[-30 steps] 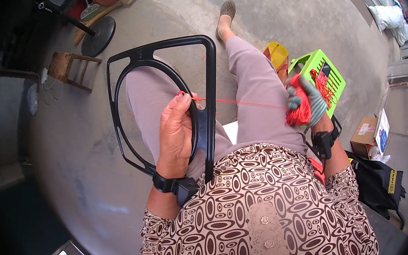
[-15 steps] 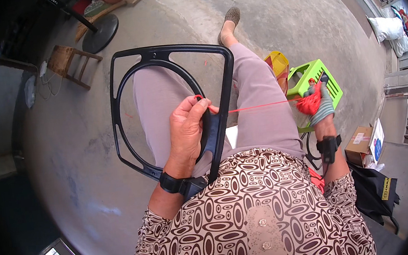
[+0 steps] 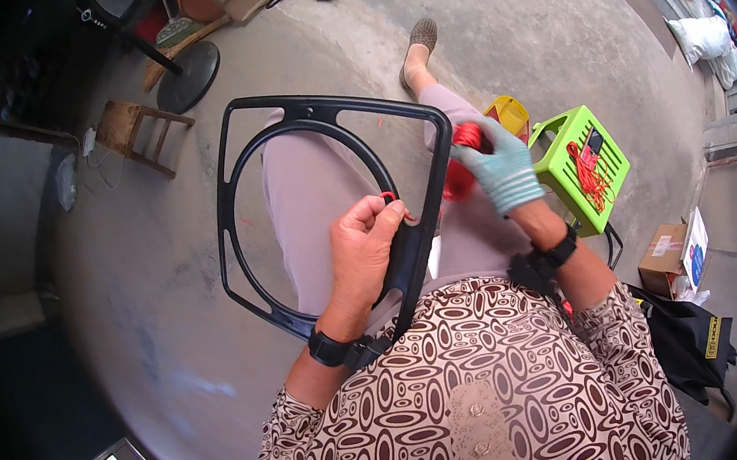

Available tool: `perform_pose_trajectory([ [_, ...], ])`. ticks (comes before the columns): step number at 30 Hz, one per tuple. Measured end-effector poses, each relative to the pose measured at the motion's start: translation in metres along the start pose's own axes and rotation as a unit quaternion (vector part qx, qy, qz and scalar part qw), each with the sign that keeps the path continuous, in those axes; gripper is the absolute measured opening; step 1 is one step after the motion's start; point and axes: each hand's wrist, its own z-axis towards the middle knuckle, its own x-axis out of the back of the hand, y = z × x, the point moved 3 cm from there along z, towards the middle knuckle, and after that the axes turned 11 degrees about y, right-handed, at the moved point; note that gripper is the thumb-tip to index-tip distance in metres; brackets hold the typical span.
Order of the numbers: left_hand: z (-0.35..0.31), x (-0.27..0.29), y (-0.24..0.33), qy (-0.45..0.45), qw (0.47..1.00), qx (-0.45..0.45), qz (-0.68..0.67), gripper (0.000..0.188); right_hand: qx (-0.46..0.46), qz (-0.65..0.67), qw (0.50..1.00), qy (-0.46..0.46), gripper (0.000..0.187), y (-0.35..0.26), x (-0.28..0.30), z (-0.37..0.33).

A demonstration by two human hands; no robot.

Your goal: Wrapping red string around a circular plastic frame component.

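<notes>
Thumb and fingertips of the bare left hand (image 3: pixel 362 252) pinch a small loop of red cord (image 3: pixel 389 197) at the right side of a black plastic frame (image 3: pixel 307 111), while the gloved right hand (image 3: pixel 503 170) grasps a bundle of red cord (image 3: pixel 468 135). Grey concrete floor (image 3: pixel 160 248) spreads all around the seated person. Across the left thigh lies the frame, a rounded ring set within a four-sided border, its near right corner close to the person's patterned shirt (image 3: pixel 503 367). To the right stands a lime-green plastic stool (image 3: pixel 565 147) with a slotted top; at the far left is a smaller-looking wooden stool (image 3: pixel 118 126), near a round black stand base (image 3: pixel 189 77). An open cardboard box (image 3: pixel 662 257) sits farther right, beyond the green stool. Just beyond the gloved hand is a yellow container (image 3: pixel 509 112). The bundle is above the right thigh, just right of the frame, partly hidden by the glove. On the green stool lie a loose tangle of orange-red cord (image 3: pixel 590 180) and, beside it, a small dark rectangular device (image 3: pixel 594 141).
</notes>
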Motion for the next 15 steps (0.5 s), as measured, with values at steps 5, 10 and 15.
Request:
perform_pose_trajectory([
  [5,-0.006,-0.006,-0.005,-0.028,0.998,0.050,-0.004,0.015,-0.211,0.302,0.921,-0.129,0.030,-0.038,-0.051,-0.008],
  [10,-0.008,-0.007,-0.011,-0.065,0.994,0.075,0.045,0.011,-0.464,0.498,0.683,-0.265,0.037,-0.050,-0.075,-0.022],
  [15,-0.011,-0.017,-0.015,-0.096,0.993,-0.026,-0.065,0.033,-0.383,0.581,0.604,-0.389,0.044,-0.043,-0.067,-0.021],
])
